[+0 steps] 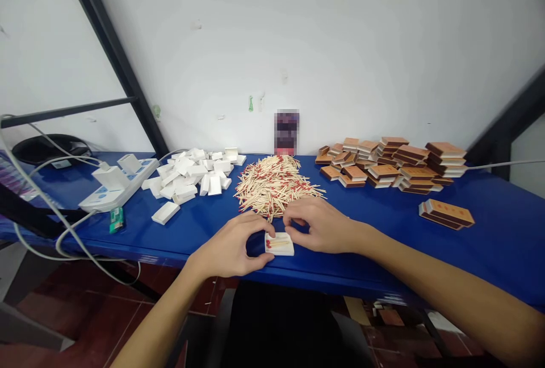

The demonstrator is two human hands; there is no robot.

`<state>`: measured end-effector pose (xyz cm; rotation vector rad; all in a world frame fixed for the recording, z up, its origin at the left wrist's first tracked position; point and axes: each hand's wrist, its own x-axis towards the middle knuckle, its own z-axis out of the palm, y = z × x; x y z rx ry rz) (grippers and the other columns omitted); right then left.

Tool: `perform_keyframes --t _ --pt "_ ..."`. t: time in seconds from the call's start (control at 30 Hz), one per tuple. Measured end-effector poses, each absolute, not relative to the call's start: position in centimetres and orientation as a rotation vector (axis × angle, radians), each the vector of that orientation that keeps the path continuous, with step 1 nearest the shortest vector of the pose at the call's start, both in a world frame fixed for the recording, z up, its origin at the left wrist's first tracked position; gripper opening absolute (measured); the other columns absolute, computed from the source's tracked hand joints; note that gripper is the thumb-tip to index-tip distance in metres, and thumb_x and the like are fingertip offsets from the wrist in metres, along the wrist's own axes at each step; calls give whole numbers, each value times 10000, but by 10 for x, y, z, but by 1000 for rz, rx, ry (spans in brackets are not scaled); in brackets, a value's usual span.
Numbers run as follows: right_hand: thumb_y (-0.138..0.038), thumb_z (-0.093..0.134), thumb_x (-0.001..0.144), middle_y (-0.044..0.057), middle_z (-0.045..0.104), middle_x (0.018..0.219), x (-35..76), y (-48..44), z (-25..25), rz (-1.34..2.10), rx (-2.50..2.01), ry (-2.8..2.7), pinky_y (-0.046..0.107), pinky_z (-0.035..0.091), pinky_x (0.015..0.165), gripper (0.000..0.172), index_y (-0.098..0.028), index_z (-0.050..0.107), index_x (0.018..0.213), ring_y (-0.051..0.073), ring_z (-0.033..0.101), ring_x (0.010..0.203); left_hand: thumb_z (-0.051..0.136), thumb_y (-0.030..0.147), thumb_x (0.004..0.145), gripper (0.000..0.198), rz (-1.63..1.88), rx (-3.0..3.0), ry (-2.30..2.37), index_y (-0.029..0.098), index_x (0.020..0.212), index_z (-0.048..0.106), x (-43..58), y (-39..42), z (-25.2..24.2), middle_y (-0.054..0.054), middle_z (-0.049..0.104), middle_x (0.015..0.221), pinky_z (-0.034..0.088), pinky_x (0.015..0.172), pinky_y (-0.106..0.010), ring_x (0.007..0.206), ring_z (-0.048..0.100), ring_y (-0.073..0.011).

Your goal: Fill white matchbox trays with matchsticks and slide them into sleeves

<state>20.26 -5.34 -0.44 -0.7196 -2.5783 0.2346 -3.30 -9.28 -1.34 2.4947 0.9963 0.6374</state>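
A small white matchbox tray [286, 247] lies on the blue table with a few red-tipped matches [279, 242] inside. My left hand [236, 244] grips the tray's left end between thumb and fingers. Over its right end, my right hand [317, 225] is closed in a pinch; whatever is between its fingertips is too small to make out. Just beyond both hands spreads a large heap of loose matches [275, 183].
White empty trays [191, 172] are piled at the left, one lying apart in front. Brown matchbox sleeves with trays [383, 163] are stacked at the right. A power strip [123, 183] with cables and a green lighter-like item [116, 220] lie far left.
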Motion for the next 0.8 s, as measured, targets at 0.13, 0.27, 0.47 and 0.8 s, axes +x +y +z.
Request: perform_keyframes --t 0.13,0.27,0.47,0.8 --pt "-161 545 814 22 647 747 211 -47 0 69 -858 -2597 285 319 661 74 -176 609 779 150 517 677 717 255 801 229 634 2520 962 220 1002 613 -32 -94 -12 -14 663 1006 448 903 -325 957 584 -190" --pt "-218 604 807 24 677 794 217 -42 4 -1 -975 -2656 297 326 697 37 -183 615 809 164 546 711 729 275 796 242 633 2525 926 222 1008 624 -33 -93 -13 -8 672 995 452 901 -327 946 580 -186" --pt "-439 627 877 29 681 773 211 -42 -3 -63 -1091 -2608 304 322 683 284 -186 592 753 180 582 735 783 343 763 349 623 2508 922 233 1064 645 -34 -94 -12 -9 687 1019 459 917 -330 982 592 -195" --pt "-212 566 841 18 699 749 210 -40 -8 -108 -1123 -2631 310 290 679 156 -188 595 690 158 582 706 527 326 978 175 845 2464 1277 219 994 664 -31 -84 -18 -2 648 842 446 775 -301 817 580 -166"
